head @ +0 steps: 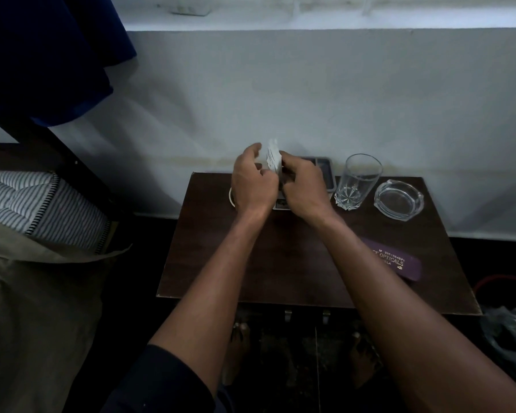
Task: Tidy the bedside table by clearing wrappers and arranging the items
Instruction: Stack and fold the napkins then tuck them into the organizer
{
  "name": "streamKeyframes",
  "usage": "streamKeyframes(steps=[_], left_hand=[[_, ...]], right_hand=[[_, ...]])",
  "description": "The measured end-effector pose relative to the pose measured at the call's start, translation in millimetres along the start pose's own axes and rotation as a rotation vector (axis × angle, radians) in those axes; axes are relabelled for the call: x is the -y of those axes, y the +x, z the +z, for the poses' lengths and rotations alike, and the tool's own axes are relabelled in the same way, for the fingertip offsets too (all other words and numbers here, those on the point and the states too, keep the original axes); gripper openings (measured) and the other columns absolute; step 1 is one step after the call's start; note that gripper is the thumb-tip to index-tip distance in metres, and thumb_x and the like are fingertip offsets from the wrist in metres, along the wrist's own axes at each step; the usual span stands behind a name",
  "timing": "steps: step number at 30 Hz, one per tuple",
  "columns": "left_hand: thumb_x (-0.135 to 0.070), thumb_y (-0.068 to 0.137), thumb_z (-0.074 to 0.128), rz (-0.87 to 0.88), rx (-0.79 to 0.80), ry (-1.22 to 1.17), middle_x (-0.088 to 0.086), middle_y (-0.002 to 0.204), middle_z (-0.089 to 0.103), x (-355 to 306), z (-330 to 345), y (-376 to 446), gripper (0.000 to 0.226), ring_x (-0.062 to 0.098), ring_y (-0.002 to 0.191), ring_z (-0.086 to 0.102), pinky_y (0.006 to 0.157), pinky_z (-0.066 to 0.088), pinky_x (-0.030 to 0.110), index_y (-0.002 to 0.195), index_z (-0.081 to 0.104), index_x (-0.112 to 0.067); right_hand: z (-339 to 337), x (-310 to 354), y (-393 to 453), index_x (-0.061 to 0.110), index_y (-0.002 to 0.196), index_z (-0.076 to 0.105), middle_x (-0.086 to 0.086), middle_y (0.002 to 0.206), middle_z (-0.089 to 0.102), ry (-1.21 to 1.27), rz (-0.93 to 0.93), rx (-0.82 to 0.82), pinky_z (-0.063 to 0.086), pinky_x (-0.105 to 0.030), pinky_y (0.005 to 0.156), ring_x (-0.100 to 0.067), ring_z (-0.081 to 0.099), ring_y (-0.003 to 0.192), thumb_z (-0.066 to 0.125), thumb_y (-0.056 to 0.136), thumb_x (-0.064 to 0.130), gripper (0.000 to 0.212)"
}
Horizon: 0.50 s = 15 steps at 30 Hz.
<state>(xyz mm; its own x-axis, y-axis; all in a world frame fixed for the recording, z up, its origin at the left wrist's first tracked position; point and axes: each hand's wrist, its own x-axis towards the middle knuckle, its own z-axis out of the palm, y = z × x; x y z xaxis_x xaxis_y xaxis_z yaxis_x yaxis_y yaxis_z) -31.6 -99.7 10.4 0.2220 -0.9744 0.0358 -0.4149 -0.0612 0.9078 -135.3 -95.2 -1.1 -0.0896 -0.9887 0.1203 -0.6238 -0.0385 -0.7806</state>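
Observation:
Both hands meet over the far edge of the dark wooden bedside table [295,263]. My right hand [304,186] grips a white packet or stack of cards [274,158], held upright. My left hand [252,181] is curled beside the packet, fingers touching its lower part. Behind the hands a grey tray [328,171] stands against the wall, mostly hidden. A white round rim [231,198] peeks out under my left wrist. A small flat item [280,204] lies beneath the hands.
An empty tall glass [356,181] and a clear glass ashtray [398,199] stand at the table's far right. A purple optician's case [396,260] lies near my right forearm. A bed with a striped mattress [36,204] is on the left. A plastic bag [510,332] sits on the floor, right.

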Motion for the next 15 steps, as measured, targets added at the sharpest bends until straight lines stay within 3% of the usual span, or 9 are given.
streamKeyframes(steps=[3,6,8,10,13,15], left_hand=[[-0.002,0.089,0.058,0.166,-0.118,0.089,0.0,0.141,0.063,-3.2,1.4,-4.4,0.053,0.02,0.126,0.06,0.109,0.051,0.04,0.139,0.066,-0.018],[-0.005,0.088,0.063,0.444,-0.195,0.235,-0.003,0.125,0.068,-9.1,8.6,-14.0,0.038,0.02,0.117,0.06,0.1,0.051,0.036,0.12,0.074,-0.022],[-0.002,0.087,0.061,0.589,-0.133,0.236,-0.003,0.111,0.071,-12.7,18.7,-18.1,0.032,0.02,0.105,0.063,0.091,0.052,0.036,0.109,0.075,-0.019],[0.002,0.087,0.059,0.629,-0.01,0.166,-0.002,0.103,0.073,-16.8,31.7,-23.0,0.03,0.018,0.097,0.067,0.085,0.056,0.036,0.105,0.075,-0.015],[0.003,0.089,0.06,0.572,0.098,0.124,-0.001,0.105,0.074,-21.1,53.1,-30.5,0.031,0.016,0.094,0.069,0.084,0.059,0.039,0.111,0.074,-0.013],[-0.002,0.09,0.066,0.546,0.145,0.138,0.001,0.115,0.072,-23.1,69.8,-33.8,0.034,0.016,0.1,0.068,0.09,0.059,0.039,0.122,0.071,-0.013]], right_hand=[[-6.5,-5.6,0.8,0.01,0.092,0.07,-0.007,0.078,0.072,-0.072,0.019,-0.07,0.056,-0.047,0.075,-0.032,0.067,0.08,0.053,0.081,-0.009,0.028],[-23.2,-8.4,-1.8,0.016,0.104,0.083,-0.007,0.095,0.082,-0.089,0.011,-0.139,0.059,-0.035,0.077,-0.025,0.076,0.09,0.061,0.088,0.001,0.031],[-36.5,-12.5,-5.6,0.016,0.107,0.084,-0.007,0.099,0.083,-0.11,-0.015,-0.196,0.054,-0.032,0.071,-0.023,0.076,0.09,0.064,0.089,0.008,0.028],[-53.7,-20.8,-8.8,0.015,0.1,0.084,-0.009,0.093,0.082,-0.164,-0.02,-0.272,0.047,-0.032,0.066,-0.027,0.074,0.085,0.062,0.09,0.006,0.025],[-83.5,-36.1,-13.0,0.014,0.107,0.084,-0.007,0.107,0.082,-0.205,0.022,-0.364,0.058,-0.037,0.086,-0.026,0.075,0.099,0.06,0.092,-0.001,0.031],[-101.3,-47.3,-15.8,0.012,0.113,0.082,-0.006,0.115,0.081,-0.221,0.064,-0.404,0.057,-0.033,0.093,-0.024,0.074,0.107,0.059,0.092,-0.007,0.036]])
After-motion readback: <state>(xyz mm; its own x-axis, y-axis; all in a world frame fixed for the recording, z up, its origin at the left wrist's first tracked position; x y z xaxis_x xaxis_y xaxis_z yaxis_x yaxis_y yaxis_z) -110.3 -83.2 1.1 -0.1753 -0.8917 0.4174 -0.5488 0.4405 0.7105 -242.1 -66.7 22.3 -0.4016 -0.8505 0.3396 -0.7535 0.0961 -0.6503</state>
